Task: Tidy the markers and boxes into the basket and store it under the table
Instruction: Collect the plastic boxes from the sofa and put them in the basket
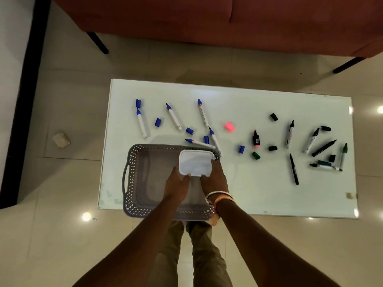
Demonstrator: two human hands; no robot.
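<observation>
Two hands, one box [195,162], in the basket [132,162], far right corner.
My left hand [178,183] and right hand [214,179] pinched its near edge; it seemed light, stiff and slick, best held by both corners.

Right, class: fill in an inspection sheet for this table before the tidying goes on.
Surface: white glossy table.
Job's things: grey basket at the near-left edge; white box over its far-right corner; blue markers left; black markers and green markers right; loose caps scattered.
Clutter: pale scrap, near-right corner.
Hands: left hand and right hand hold the box.
Cables: nothing seen.
Surroundings: red sofa beyond; tiled floor; pale lump on it, left.
</observation>
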